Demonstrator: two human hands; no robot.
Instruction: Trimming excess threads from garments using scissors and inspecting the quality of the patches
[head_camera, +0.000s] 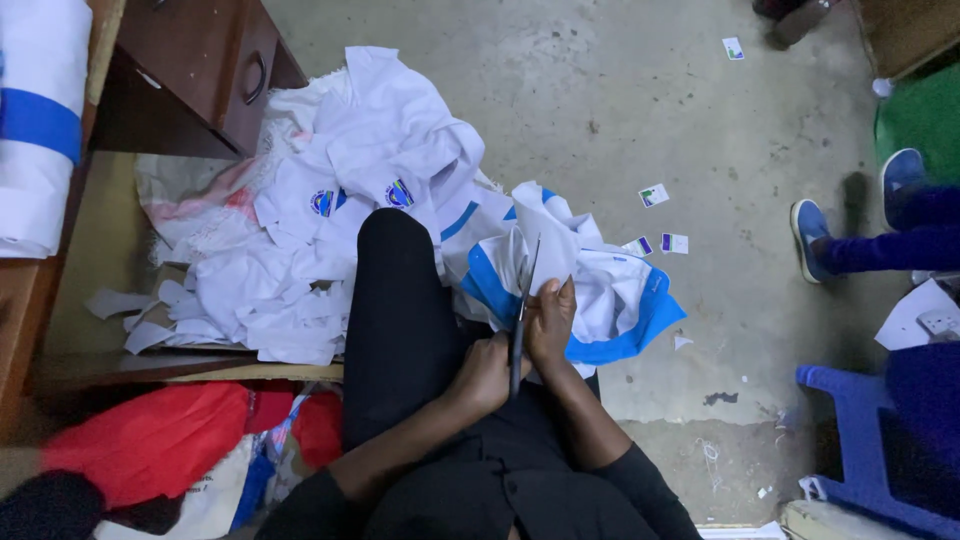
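Gripping scissors (520, 320) in a closed left hand (482, 375), blades pointed up against a white-and-blue garment (610, 295) pinched shut in the right hand (550, 318) over a black-clad knee (395, 300). Piled just behind on the concrete floor (650, 110): more white garments (370, 170). Stood well apart at right: another person's blue shoes (808, 235), near a blue plastic chair (850, 420).

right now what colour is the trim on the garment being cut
Blue trim on the white garment, clearest in the head view.
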